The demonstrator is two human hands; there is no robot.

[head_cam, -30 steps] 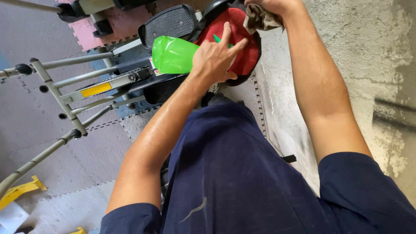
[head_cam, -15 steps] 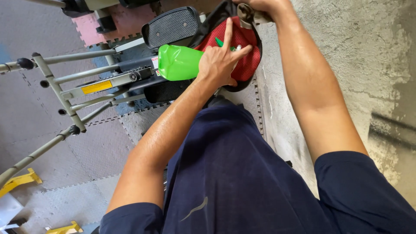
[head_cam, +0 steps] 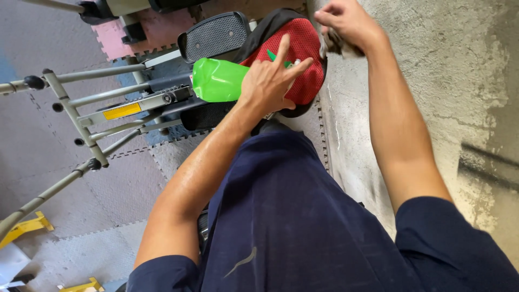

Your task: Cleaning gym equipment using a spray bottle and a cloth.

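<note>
Gripping a bright green plastic spray bottle (head_cam: 219,80), the left hand (head_cam: 268,82) had its palm wrapped around the bottle's neck end, with the index and little fingers stretched out over a red mesh seat pad (head_cam: 303,54). The bottle lay roughly level, its body pointing left of the hand, above a grey metal frame (head_cam: 81,116) of an exercise machine. A small green trigger part showed just beyond the fingers, against the red mesh.

The right hand (head_cam: 348,21) was closed around a crumpled grey-brown cloth (head_cam: 340,46), fingers curled tight, and held it just beside the right edge of the red pad, close to a rough concrete wall (head_cam: 443,81).

On the frame, a narrow yellow rectangular label (head_cam: 121,111) sat along one slanted bar, left of the bottle. A black perforated pedal plate (head_cam: 213,35) stood behind the bottle. Pink and grey foam mat tiles (head_cam: 135,38) covered the floor, and a yellow bracket (head_cam: 24,227) lay at the lower left. Dark blue trousers (head_cam: 286,216) filled the lower middle of the view.
</note>
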